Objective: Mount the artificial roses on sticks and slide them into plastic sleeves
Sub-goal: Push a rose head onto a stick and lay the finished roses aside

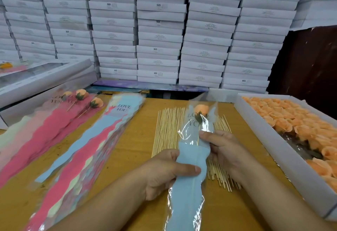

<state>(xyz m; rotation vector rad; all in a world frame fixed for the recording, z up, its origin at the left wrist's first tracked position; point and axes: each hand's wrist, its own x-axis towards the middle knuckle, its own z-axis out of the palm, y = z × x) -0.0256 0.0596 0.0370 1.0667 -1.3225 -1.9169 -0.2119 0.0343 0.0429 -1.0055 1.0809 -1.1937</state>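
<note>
Hands meet over the bundle of sticks (168, 130), which lies spread on the wooden table (138, 139) and serves as the reference for everything else. Directly above that bundle, the left hand (164, 172) grips the blue lower part of a plastic sleeve (189, 167), thumb curled across its front. The right hand (221, 146) pinches the clear upper part of the same sleeve, fingers bent against the film. Inside it sits a peach rose (201, 110) on its stick, the bloom at the far end of the bundle, behind the printed lettering. Right of the sticks stands a white tray (284, 150) full of loose peach roses (291, 119). Left of the sticks lies a stack of empty sleeves (102, 136) in blue and pink. Further left, 3 finished roses (82, 95) rest in pink sleeves. Beyond the sticks, white boxes (160, 35) are stacked high.
</note>
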